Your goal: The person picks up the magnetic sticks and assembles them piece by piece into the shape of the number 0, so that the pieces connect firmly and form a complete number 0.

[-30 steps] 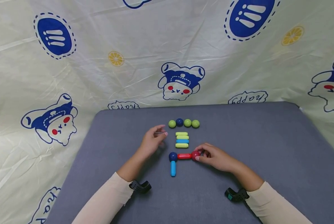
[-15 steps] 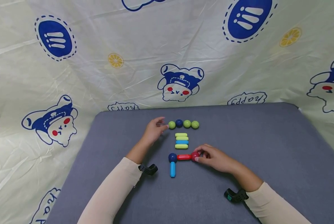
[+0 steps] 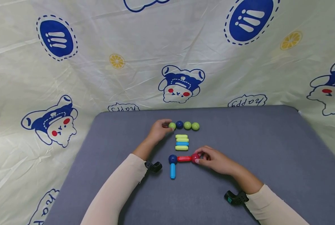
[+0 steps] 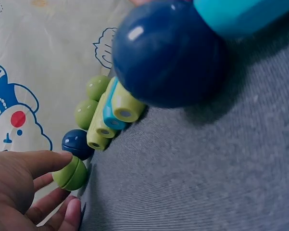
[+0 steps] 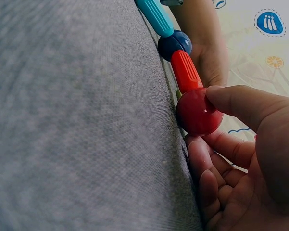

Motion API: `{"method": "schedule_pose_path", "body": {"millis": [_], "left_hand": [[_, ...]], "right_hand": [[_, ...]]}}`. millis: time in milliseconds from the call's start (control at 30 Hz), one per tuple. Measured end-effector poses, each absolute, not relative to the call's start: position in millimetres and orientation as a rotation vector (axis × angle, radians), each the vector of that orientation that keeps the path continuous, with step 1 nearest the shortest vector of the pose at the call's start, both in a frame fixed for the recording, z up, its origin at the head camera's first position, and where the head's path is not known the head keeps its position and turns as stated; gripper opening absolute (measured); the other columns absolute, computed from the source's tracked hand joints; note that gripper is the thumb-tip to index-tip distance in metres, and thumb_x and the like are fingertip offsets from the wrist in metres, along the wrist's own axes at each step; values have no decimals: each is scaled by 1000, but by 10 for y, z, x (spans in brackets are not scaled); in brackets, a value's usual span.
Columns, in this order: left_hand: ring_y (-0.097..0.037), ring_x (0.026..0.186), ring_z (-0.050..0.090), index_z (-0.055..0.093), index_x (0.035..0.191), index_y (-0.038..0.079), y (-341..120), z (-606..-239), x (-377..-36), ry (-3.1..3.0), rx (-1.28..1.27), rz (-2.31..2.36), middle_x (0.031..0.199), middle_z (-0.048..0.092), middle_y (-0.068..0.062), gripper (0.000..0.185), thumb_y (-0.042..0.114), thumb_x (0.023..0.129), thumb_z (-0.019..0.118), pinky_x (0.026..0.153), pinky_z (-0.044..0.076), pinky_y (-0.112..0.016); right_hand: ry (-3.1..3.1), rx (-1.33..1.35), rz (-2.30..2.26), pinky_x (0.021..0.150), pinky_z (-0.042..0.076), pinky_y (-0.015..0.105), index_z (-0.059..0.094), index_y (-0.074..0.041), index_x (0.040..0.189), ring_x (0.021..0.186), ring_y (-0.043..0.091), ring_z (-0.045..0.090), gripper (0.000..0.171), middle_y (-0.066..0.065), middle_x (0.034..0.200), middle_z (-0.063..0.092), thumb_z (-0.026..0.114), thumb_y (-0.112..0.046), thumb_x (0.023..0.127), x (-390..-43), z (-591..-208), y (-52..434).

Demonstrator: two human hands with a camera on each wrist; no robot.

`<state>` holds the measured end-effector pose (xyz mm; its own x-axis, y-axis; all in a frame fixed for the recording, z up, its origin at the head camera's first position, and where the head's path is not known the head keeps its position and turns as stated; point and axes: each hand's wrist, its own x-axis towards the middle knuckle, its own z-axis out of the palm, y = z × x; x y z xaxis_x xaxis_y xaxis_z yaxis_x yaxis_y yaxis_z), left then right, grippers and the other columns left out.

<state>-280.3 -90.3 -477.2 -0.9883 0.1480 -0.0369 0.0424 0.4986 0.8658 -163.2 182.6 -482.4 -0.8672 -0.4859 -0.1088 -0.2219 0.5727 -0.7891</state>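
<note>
My left hand has its thumb and fingers around the leftmost green ball, at the end of a row of balls at the back. Beside that ball sits a dark blue ball, then two more green balls. With thumb and fingers my right hand pinches a red ball. This ball joins a red rod, which runs to another dark blue ball. From there a light blue rod points toward the front, forming a corner.
Between the ball row and the joined pieces lie several short rods side by side, yellow-green ones and one blue rod. All rest on a grey-covered table. A printed curtain hangs behind its far edge.
My left hand has moved away from me and to the right, from beside the row onto the leftmost green ball. My right hand stays at the red ball.
</note>
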Motion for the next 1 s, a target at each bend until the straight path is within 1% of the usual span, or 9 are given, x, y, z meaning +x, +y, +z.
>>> {"method": "schedule_pose_path", "body": {"millis": [267, 500, 667, 767, 1000], "left_hand": [[-25, 105, 63, 71, 124, 9, -892, -4780, -2812, 2603, 144, 1546, 124, 70, -11, 34, 11, 90, 76, 77, 51, -25], [-24, 102, 64, 72, 121, 9, -937, -4775, -2757, 2625, 126, 1525, 120, 71, -11, 32, 14, 90, 76, 75, 51, -25], [-21, 93, 62, 73, 117, 8, -1037, -4776, -2670, 2665, 110, 1489, 115, 71, -11, 29, 16, 89, 78, 69, 48, -22], [-19, 90, 60, 74, 114, 9, -1107, -4782, -2619, 2671, 107, 1469, 113, 71, -10, 27, 16, 89, 79, 67, 47, -22], [-20, 91, 61, 74, 111, 9, -1254, -4765, -2476, 2679, 154, 1429, 109, 71, -10, 25, 17, 88, 79, 68, 48, -24]], "right_hand": [[2491, -588, -1205, 69, 46, 25, 65, -22, 122, 85, 14, 54, 30, 1, 104, 56, 67, -38, 97, -1633, -4830, 1829], [2489, -596, -1209, 69, 46, 24, 65, -23, 122, 86, 14, 54, 29, 0, 103, 56, 68, -37, 97, -1639, -4848, 1835], [2482, -596, -1218, 69, 46, 25, 65, -22, 122, 86, 14, 54, 28, 1, 104, 56, 68, -36, 97, -1642, -4848, 1829], [2482, -598, -1219, 69, 46, 25, 65, -22, 122, 85, 14, 53, 28, 1, 104, 56, 68, -35, 97, -1642, -4850, 1827], [2487, -581, -1213, 69, 45, 25, 66, -21, 122, 85, 15, 53, 28, 1, 103, 56, 68, -35, 97, -1639, -4837, 1823]]}}
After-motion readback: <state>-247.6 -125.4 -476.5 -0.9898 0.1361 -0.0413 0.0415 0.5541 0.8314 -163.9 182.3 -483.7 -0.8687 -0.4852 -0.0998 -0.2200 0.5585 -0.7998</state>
